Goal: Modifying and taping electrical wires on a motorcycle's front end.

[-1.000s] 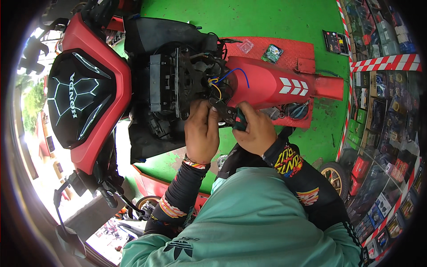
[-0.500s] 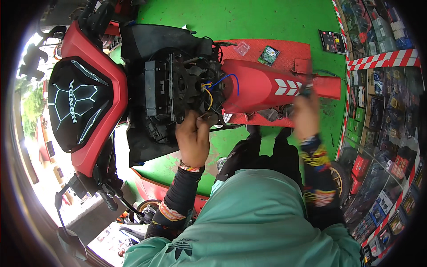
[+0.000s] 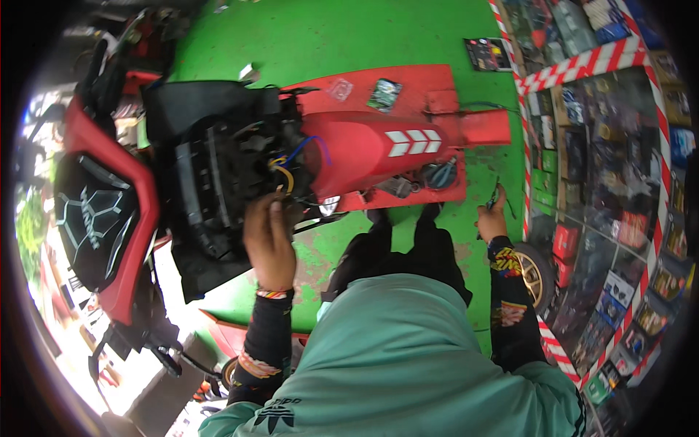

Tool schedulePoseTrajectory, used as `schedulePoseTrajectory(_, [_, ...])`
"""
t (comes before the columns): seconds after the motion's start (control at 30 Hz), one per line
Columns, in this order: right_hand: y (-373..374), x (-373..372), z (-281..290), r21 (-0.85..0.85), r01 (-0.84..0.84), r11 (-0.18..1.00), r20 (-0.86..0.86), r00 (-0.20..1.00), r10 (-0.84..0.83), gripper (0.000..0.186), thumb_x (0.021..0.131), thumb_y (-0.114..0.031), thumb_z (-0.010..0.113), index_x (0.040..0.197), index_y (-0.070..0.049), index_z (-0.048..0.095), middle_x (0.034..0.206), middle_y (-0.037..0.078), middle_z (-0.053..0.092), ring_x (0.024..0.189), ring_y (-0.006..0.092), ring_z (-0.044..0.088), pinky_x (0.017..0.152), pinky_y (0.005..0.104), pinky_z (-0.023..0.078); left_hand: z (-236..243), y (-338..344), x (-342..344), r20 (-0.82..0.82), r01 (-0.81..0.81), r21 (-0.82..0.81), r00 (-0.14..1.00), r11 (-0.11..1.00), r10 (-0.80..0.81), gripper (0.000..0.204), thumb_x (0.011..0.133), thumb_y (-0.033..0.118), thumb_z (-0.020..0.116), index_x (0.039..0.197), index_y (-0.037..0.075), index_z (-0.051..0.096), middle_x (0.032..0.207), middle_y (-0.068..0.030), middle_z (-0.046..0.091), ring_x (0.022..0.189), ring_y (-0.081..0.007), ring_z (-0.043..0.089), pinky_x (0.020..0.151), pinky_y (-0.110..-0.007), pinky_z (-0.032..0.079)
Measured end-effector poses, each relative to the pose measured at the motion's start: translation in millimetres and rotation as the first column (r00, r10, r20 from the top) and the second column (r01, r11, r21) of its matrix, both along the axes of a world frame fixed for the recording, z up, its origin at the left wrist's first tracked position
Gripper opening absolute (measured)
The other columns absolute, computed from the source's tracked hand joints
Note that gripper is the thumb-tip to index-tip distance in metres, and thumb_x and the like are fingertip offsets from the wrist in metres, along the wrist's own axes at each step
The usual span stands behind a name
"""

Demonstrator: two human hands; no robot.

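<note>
My left hand (image 3: 268,237) is raised at the scooter's exposed dark front frame (image 3: 218,182), its fingers closed just below the yellow and blue wires (image 3: 282,175); what they hold is hidden or too small to make out. My right hand (image 3: 491,218) is out at the right, beyond the red body panel (image 3: 371,146) with white chevrons, gripping a slim dark hand tool (image 3: 497,193), apparently pliers. The front fairing (image 3: 95,233), black and red with handlebar and mirror, fills the left side.
A red platform (image 3: 429,80) under the scooter carries small packets (image 3: 384,95) and tools (image 3: 440,175). A glass display case (image 3: 611,189) with boxed goods and red-white tape lines the right, a gold wheel (image 3: 531,280) beside it. A flat package (image 3: 488,54) lies on the green floor (image 3: 306,36).
My right hand has left the wires and moved right with the tool, away from the scooter. My left hand stays at the wires. The whole view has shifted, the scooter now further left.
</note>
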State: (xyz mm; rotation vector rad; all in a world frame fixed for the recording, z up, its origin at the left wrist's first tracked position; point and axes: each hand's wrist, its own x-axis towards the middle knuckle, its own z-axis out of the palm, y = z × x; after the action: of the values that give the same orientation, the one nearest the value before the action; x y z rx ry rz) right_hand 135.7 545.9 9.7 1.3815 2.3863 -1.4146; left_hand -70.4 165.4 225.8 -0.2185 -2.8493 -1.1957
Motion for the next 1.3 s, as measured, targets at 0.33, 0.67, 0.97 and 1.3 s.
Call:
schedulePoseTrajectory(0.33, [52.7, 48.6, -91.9, -0.186, 0.036, 0.982, 0.53, 0.845, 0.069, 0.106, 0.086, -0.031, 0.059, 0.164, -0.016, -0.011, 0.122, 0.037, 0.064, 0.109, 0.0493, 0.066, 0.095, 0.0513, 0.052, -4.9, -6.3, -0.6, 0.061, 0.017, -0.039, 0.998, 0.999, -0.014, 0.018, 0.107, 0.008, 0.05, 0.11, -0.002, 0.064, 0.102, -0.0093, 0.064, 0.091, -0.0163, 0.06, 0.083, -0.029, 0.048])
schedulePoseTrajectory(0.67, [70.9, -3.9, -199.7, -0.247, -0.025, 0.969, 0.635, 0.751, 0.182, 0.086, 0.073, -0.044, 0.08, 0.136, 0.005, 0.046, 0.126, 0.03, 0.065, 0.119, 0.0425, 0.064, 0.102, 0.0458, 0.05, -13.8, -0.7, 0.9, 0.034, -0.275, -0.009, 0.961, 0.962, 0.275, 0.022, 0.11, 0.014, 0.049, 0.115, -0.001, 0.063, 0.1, -0.0084, 0.069, 0.088, -0.0136, 0.063, 0.083, -0.029, 0.051])
schedulePoseTrajectory(0.97, [83.4, -88.0, -345.0, -0.29, -0.416, 0.862, 0.741, 0.472, 0.477, 0.096, 0.079, -0.063, 0.072, 0.153, -0.008, 0.044, 0.15, 0.023, 0.051, 0.137, 0.038, 0.052, 0.114, 0.0471, 0.044, -32.2, -22.5, 2.5, -0.22, -0.302, -0.103, 0.936, 0.948, 0.274, 0.03, 0.111, 0.027, 0.046, 0.121, 0.002, 0.058, 0.098, -0.0088, 0.066, 0.085, -0.0131, 0.061, 0.075, -0.028, 0.05])
schedulePoseTrajectory(1.3, [66.2, -100.8, -461.4, 0.01, -0.565, 0.825, 0.664, 0.621, 0.417, 0.096, 0.085, -0.06, 0.067, 0.158, -0.008, 0.034, 0.155, 0.02, 0.046, 0.14, 0.0367, 0.049, 0.115, 0.0492, 0.043, -36.3, 10.0, 6.2, -0.29, -0.51, -0.137, 0.84, 0.849, 0.458, 0.02, 0.111, 0.022, 0.047, 0.118, 0.006, 0.056, 0.103, -0.0117, 0.073, 0.073, -0.0078, 0.061, 0.06, -0.023, 0.05])
